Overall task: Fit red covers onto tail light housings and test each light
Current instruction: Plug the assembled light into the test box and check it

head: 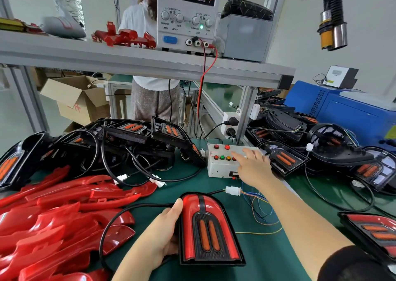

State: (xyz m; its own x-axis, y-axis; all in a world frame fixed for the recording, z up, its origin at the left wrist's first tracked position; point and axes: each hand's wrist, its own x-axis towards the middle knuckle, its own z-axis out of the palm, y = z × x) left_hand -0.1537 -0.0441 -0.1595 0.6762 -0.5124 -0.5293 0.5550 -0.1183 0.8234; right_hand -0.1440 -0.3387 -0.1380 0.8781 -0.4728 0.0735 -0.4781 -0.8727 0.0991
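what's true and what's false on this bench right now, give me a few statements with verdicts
1. The left hand holds a tail light on the green mat. True.
2. The right hand rests on the loose red covers. False: it reaches over the white button box.
3. The power supply reads 12.00 volts. True.
4. The red covers are piled to the right of the held tail light. False: they lie to its left.
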